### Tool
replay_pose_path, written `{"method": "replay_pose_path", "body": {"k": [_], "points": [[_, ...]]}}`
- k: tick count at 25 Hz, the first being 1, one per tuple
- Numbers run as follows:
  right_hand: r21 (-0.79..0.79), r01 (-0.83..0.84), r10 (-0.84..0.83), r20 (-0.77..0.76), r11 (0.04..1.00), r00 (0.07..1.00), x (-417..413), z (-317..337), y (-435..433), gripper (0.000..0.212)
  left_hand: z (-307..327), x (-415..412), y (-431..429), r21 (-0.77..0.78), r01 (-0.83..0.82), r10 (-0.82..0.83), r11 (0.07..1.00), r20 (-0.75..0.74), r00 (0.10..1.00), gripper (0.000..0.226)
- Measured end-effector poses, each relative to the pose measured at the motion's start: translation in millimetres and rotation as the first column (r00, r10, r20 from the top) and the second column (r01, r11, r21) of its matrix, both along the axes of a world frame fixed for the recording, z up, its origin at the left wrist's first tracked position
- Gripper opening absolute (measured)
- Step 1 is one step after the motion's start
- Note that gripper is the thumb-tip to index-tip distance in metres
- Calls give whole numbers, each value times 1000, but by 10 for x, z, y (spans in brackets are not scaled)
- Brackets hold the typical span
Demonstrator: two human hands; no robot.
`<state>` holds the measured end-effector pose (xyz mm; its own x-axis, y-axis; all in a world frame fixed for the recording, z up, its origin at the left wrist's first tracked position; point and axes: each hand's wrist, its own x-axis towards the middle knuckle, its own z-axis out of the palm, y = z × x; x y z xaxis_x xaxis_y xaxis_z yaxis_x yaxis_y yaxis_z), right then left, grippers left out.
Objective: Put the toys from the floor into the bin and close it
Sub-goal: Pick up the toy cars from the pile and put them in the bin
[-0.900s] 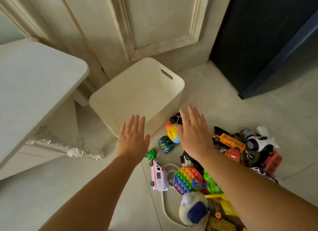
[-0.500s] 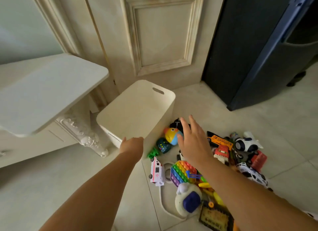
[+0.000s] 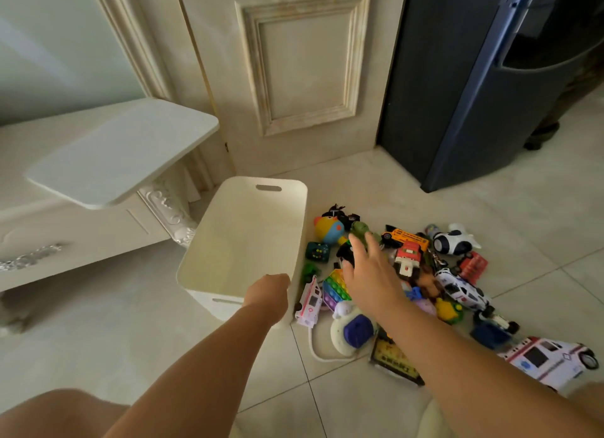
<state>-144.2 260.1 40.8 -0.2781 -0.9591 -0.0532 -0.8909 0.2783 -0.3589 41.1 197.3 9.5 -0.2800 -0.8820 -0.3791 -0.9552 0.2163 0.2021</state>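
Head view: what's the left hand [image 3: 268, 289] doing?

Clenched on the bin [image 3: 258, 182], fingers curled over the rim at its near corner. The bin stands upright and open-topped.

And the right hand [image 3: 371, 274]?

Released, palm down, fingers spread over the toys [image 3: 425, 274]. Whether it touches them I can't tell.

What's closest to it?

A green figure [image 3: 359, 229] at its fingertips, a rainbow pop toy [image 3: 335, 287] just left of the palm, a red truck [image 3: 408, 258] just right.

Farther out?

A yellow-blue ball [image 3: 327, 230] beyond the fingers, a bus [image 3: 405, 236] beyond and right. A small ambulance [image 3: 309, 302] lies between the two hands, just beside the bin. All are on the floor [image 3: 392, 182]. A white panel [image 3: 121, 150] lies on a cabinet [image 3: 81, 228], well left of the left hand.
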Motion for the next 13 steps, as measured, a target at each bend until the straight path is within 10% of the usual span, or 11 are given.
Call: {"method": "replay_pose_path", "body": {"k": [13], "points": [[141, -24, 16, 58, 990, 998, 79, -9, 310, 52, 98, 58, 675, 314, 169, -157, 934, -66, 985, 35]]}}
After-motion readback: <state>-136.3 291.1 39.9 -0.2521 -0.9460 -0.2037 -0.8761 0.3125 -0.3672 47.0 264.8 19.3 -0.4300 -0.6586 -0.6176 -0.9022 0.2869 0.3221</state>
